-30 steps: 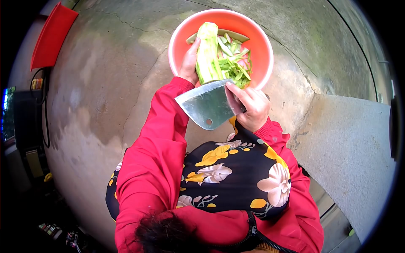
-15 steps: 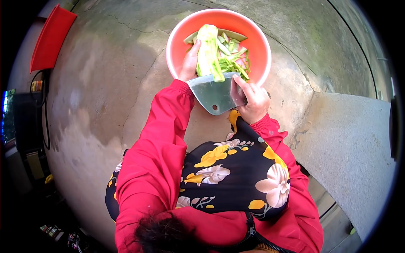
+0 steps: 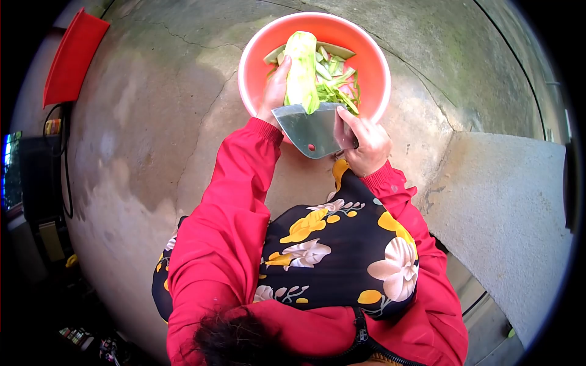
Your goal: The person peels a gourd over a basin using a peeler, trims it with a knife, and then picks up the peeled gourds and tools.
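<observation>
My left hand [image 3: 276,90] is closed round the left side of a long, pale green, peeled vegetable [image 3: 300,70], which is held over an orange-pink basin [image 3: 382,67]. My right hand [image 3: 370,146] grips a cleaver [image 3: 310,131], with the index finger lying along the blade; most of its handle is hidden in the palm. The blade's upper edge lies at the near end of the vegetable, where a strip of green hangs over the metal. Green peelings [image 3: 334,93] lie in the basin, along with a longer pale piece [image 3: 337,50] near its far wall.
The basin stands on a cracked concrete floor [image 3: 201,91]. A raised grey concrete slab [image 3: 500,183] is to the right. At the far left are a red object [image 3: 74,58] and a black cable [image 3: 66,165]. Floral dark cloth [image 3: 329,256] covers my lap.
The cleaver has moved slightly up toward the vegetable's near end, and its blade is tilted differently. The vegetable has shifted a little away from me. Both hands keep their hold.
</observation>
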### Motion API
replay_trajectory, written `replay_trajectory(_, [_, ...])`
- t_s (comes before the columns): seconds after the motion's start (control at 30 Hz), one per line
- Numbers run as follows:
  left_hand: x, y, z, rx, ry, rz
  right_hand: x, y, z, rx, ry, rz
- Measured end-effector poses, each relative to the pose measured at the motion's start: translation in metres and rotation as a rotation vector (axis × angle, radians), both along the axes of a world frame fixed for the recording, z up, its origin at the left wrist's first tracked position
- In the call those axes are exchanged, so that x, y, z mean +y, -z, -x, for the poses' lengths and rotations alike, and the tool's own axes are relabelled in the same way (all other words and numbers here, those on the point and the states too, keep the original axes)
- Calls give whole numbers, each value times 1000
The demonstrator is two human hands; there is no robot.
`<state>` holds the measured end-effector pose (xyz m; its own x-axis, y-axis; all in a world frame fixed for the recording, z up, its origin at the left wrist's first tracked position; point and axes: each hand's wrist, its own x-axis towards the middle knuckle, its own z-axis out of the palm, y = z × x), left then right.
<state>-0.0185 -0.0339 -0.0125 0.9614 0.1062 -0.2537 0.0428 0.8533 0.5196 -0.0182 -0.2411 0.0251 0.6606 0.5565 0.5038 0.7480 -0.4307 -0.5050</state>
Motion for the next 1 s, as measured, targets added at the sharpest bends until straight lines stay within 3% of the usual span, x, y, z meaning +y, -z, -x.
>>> replay_trajectory(0.13, [-11,-19,3,98,-84,23,-1,12,-3,12,100,8])
replay_trajectory(0.23, [-12,-25,6,138,-59,-135,-4,26,-14,42,190,20])
replay_trajectory(0.37, [-18,-29,3,120,-104,-55,-11,24,-14,181,249,-46])
replay_trajectory(0.5, [-8,-20,3,158,-107,-42,-5,4,-2,176,50,-136])
replay_trajectory(0.67, [-3,-17,4,163,-137,-16,-2,-17,0,-18,-176,-86])
replay_trajectory(0.87, [-1,-12,2,243,-178,-173,2,-17,2,-46,-210,-22])
replay_trajectory(1.0, [-5,-16,8,236,-147,-85,1,-11,2,-43,-155,40])
